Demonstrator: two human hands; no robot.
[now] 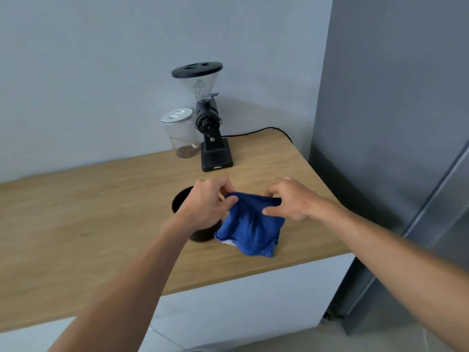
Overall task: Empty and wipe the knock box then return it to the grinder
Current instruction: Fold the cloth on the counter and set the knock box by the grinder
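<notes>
A person's left hand (203, 203) and right hand (289, 199) each pinch the top edge of a blue cloth (251, 224), fingers closed on the fabric, holding it stretched above a wooden counter (101, 199) in the head view. The black knock box (180, 200) stands upright on the counter just beside the cloth, largely hidden behind the left wrist, well short of the grinder (210, 123) at the back wall, where a glass jar (180, 133) stands beside it. Whether the box has been emptied cannot be told; its inside is dark. The risk from here seems to be the left wrist or the hanging cloth nudging the box as the hands move, tipping it or pushing it along the counter.
</notes>
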